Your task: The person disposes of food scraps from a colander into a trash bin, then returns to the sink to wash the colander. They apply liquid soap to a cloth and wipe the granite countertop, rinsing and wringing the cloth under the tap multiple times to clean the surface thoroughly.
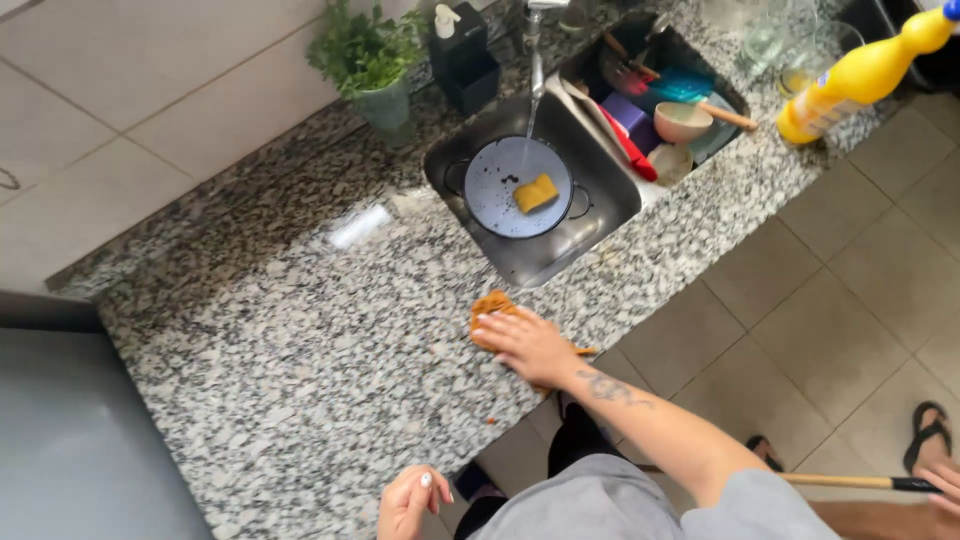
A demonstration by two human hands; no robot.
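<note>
My right hand (525, 345) lies on an orange cloth (490, 303) on the speckled granite counter (300, 350), just in front of the sink. Its forearm carries a tattoo. My left hand (410, 500) is loosely curled at the counter's front edge with nothing in it. In the steel sink (590, 225) stands a round grey-blue pan (500, 190) with a yellow sponge (536, 192) in it. Water runs from the tap (535, 50) into the pan.
The second basin (735, 100) holds bowls, utensils and coloured dishes. A yellow bottle (860, 75), glassware (790, 40), a black soap dispenser (460, 50) and a potted plant (370, 60) stand on the counter. At lower right, another person's sandalled foot (930, 435) and hand hold a wooden stick (840, 482).
</note>
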